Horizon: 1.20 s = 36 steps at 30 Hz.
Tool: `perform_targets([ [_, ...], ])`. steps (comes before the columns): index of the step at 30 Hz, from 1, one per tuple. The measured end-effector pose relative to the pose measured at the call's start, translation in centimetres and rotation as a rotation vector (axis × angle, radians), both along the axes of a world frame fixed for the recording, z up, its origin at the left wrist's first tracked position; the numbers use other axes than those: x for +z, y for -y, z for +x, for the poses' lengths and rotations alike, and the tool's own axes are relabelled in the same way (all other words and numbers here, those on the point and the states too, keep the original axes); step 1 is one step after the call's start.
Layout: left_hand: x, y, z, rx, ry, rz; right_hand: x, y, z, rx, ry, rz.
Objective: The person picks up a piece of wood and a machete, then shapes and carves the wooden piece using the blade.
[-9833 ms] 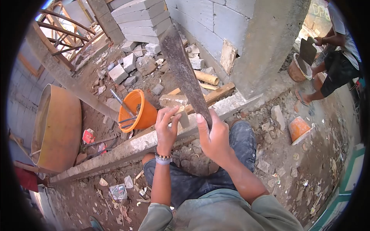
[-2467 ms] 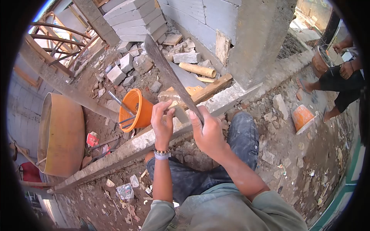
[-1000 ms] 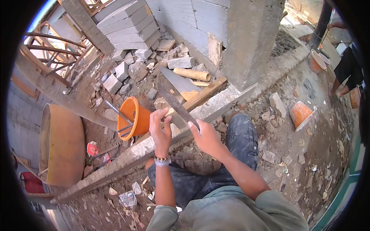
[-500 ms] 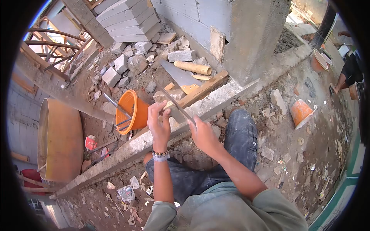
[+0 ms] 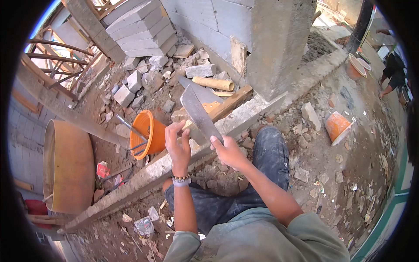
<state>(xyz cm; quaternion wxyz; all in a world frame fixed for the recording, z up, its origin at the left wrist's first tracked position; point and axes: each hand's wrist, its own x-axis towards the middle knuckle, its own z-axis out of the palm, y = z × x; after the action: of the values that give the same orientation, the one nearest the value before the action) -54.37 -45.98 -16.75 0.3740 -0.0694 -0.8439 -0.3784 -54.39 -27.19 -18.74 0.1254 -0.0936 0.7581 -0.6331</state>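
My right hand is closed around the grip end of a machete. Its broad grey blade points up and to the left, flat side showing. My left hand is raised just left of the blade, fingers curled and thumb apart, with nothing visible held in it. Beyond the fingertips is the pale end of a wooden plank, which lies along the concrete beam. Behind the machete a handsaw with an orange handle lies partly covered. A length of bamboo rests beside it.
An orange bucket holding metal tools stands left of my hands. Broken blocks lie beyond, below stacked blocks. A concrete column rises ahead. Another bucket lies tipped at right. A person is at far right.
The machete has turned from edge-on to showing its flat side, as my right hand rotated. My left hand has shifted slightly down and left in the view.
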Motion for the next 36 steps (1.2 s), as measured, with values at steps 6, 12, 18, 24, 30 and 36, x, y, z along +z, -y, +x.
perform_targets([
  [6,0.2,0.2,0.7,-0.002,0.006,-0.002,3.1,0.6,1.1,-0.099,-0.281,0.057],
  [12,0.1,0.0,0.7,-0.007,0.001,0.025,4.0,0.9,1.5,-0.057,-0.211,0.207],
  [18,-0.2,0.2,0.0,0.007,-0.035,-0.046,-2.7,1.9,0.7,-0.140,-0.280,0.197],
  [24,-0.7,0.9,0.8,0.027,-0.047,-0.047,-1.3,1.4,-0.6,-0.083,-0.072,-0.023],
  [30,-0.7,0.8,1.0,0.048,-0.042,-0.037,5.9,1.2,1.5,-0.145,-0.309,-0.117],
  [36,-0.5,0.5,0.7,0.043,-0.012,-0.038,-0.8,1.6,1.9,-0.077,-0.235,0.298],
])
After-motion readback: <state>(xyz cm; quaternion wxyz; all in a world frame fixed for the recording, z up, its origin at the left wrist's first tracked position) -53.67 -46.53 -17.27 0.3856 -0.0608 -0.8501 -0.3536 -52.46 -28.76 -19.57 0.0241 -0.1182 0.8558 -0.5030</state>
